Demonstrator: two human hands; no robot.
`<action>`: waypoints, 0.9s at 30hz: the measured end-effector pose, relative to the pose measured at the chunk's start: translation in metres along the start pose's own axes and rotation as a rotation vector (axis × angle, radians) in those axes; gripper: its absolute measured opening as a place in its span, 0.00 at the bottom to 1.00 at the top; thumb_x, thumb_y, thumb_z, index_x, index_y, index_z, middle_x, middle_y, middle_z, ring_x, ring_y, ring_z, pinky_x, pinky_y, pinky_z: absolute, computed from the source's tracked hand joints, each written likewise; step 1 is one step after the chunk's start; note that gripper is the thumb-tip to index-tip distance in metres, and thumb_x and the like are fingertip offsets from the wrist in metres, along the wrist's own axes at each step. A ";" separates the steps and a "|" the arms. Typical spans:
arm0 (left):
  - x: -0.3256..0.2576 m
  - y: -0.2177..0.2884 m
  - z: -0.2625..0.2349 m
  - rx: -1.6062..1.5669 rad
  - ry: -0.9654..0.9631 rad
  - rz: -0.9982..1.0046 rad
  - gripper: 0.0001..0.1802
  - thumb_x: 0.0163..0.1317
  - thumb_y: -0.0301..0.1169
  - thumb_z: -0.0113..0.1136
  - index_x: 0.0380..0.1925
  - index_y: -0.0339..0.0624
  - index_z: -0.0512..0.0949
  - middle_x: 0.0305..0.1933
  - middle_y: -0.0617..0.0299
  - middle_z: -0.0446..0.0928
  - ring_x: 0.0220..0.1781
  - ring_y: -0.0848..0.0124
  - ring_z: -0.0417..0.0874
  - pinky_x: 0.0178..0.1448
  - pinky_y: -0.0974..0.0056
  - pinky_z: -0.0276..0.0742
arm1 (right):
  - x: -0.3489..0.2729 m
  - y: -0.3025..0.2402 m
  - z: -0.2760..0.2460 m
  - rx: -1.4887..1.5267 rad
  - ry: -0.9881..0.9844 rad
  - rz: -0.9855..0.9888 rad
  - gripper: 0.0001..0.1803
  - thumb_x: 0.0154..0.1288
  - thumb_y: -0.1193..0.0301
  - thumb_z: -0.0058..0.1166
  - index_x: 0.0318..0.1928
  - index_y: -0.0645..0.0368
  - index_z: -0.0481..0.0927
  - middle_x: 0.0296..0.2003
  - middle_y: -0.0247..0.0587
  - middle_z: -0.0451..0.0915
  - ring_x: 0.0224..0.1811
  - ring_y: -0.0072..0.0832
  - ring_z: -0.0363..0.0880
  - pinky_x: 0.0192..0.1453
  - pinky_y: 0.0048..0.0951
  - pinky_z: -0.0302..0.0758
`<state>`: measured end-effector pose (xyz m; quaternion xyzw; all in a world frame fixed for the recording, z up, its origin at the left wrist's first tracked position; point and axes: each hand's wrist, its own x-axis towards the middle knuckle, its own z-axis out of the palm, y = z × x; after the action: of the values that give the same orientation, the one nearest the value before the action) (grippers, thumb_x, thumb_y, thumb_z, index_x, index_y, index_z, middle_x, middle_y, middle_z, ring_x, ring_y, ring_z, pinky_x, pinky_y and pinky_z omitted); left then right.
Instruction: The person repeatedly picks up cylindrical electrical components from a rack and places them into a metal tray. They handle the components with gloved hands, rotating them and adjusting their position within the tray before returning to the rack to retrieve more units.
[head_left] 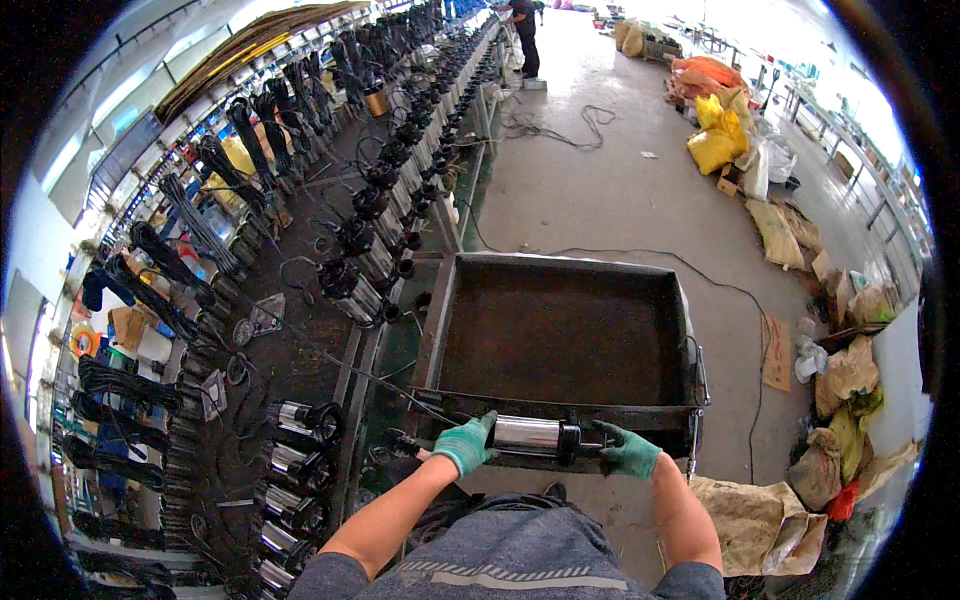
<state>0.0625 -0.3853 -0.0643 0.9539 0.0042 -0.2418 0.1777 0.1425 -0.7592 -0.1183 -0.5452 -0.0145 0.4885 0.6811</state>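
A shiny metal cylinder with black end parts, which looks like a pump motor (528, 437), lies crosswise in front of me at the near edge of a dark rectangular metal tank (565, 395). My left hand (465, 446), in a green glove, grips its left end. At the other end a thin shaft sticks out of the black cap, and my right hand (630, 452), gloved alike, closes its fingertips around that shaft. A black cable (375, 378) runs off to the left from near my left hand. The fingers' undersides are hidden.
Several similar motors (292, 462) lie stacked at lower left, and a long row of upright ones (352, 292) recedes along a rack. Coiled black cables (160, 250) hang farther left. Sacks (718, 135) and a brown paper bag (755, 520) line the right. Another person (525, 35) stands far off.
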 end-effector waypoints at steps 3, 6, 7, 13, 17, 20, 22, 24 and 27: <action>-0.001 0.003 -0.004 0.004 -0.012 -0.024 0.44 0.62 0.44 0.67 0.75 0.49 0.59 0.66 0.44 0.74 0.62 0.43 0.79 0.62 0.45 0.78 | 0.016 0.003 -0.007 -0.704 0.004 0.057 0.27 0.69 0.69 0.62 0.68 0.51 0.73 0.44 0.38 0.84 0.34 0.29 0.84 0.35 0.36 0.85; -0.003 -0.002 -0.002 -0.015 0.023 -0.014 0.44 0.62 0.44 0.67 0.76 0.50 0.58 0.68 0.44 0.73 0.63 0.43 0.79 0.62 0.45 0.77 | 0.026 -0.007 0.011 -1.113 0.090 0.258 0.24 0.70 0.71 0.61 0.66 0.51 0.76 0.38 0.37 0.86 0.33 0.24 0.82 0.32 0.31 0.81; -0.005 -0.003 -0.003 -0.012 0.015 -0.028 0.44 0.62 0.44 0.67 0.76 0.50 0.58 0.68 0.44 0.72 0.63 0.43 0.79 0.63 0.45 0.77 | 0.024 -0.009 0.017 -0.898 0.131 0.241 0.24 0.70 0.72 0.60 0.65 0.51 0.77 0.37 0.36 0.85 0.31 0.24 0.81 0.31 0.31 0.79; -0.001 -0.003 -0.004 -0.060 0.076 0.022 0.46 0.59 0.46 0.70 0.75 0.49 0.62 0.69 0.43 0.72 0.64 0.46 0.78 0.66 0.48 0.76 | 0.008 0.020 0.001 -0.093 0.292 -0.118 0.18 0.71 0.72 0.60 0.58 0.60 0.79 0.35 0.34 0.82 0.29 0.23 0.77 0.30 0.27 0.74; -0.005 -0.027 -0.001 -0.655 0.514 0.036 0.20 0.62 0.34 0.66 0.52 0.37 0.81 0.50 0.48 0.84 0.51 0.55 0.84 0.59 0.55 0.78 | -0.005 0.039 -0.020 -0.002 0.457 -0.331 0.16 0.68 0.73 0.59 0.54 0.63 0.82 0.41 0.32 0.81 0.40 0.23 0.75 0.44 0.30 0.76; -0.026 -0.051 -0.018 -0.776 0.671 0.062 0.12 0.67 0.25 0.57 0.50 0.38 0.81 0.43 0.60 0.82 0.38 0.68 0.82 0.45 0.61 0.81 | -0.024 0.059 -0.032 0.125 0.770 -0.343 0.10 0.70 0.72 0.59 0.50 0.59 0.84 0.35 0.31 0.82 0.32 0.21 0.77 0.37 0.26 0.75; -0.052 -0.017 -0.046 -1.020 0.521 -0.207 0.13 0.68 0.23 0.55 0.51 0.41 0.80 0.37 0.65 0.79 0.24 0.77 0.75 0.26 0.69 0.72 | -0.039 0.072 -0.048 0.191 1.017 -0.388 0.10 0.70 0.72 0.58 0.50 0.58 0.84 0.35 0.33 0.82 0.30 0.22 0.78 0.34 0.26 0.76; -0.067 -0.014 -0.060 -1.026 0.607 -0.118 0.13 0.69 0.24 0.55 0.51 0.44 0.79 0.32 0.68 0.76 0.16 0.82 0.66 0.17 0.73 0.59 | -0.052 0.080 -0.066 0.249 1.156 -0.466 0.10 0.70 0.73 0.58 0.50 0.58 0.84 0.35 0.34 0.83 0.30 0.23 0.79 0.34 0.26 0.78; -0.095 0.013 -0.106 -1.094 0.613 -0.017 0.10 0.68 0.27 0.58 0.49 0.42 0.80 0.27 0.69 0.74 0.16 0.81 0.67 0.17 0.72 0.60 | -0.069 0.077 -0.088 0.298 1.292 -0.455 0.10 0.73 0.74 0.54 0.51 0.56 0.83 0.36 0.36 0.84 0.30 0.26 0.82 0.36 0.28 0.82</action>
<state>0.0286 -0.3541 0.0706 0.7507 0.1859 0.0783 0.6291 0.1051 -0.8757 -0.1767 -0.6107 0.3466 -0.0914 0.7061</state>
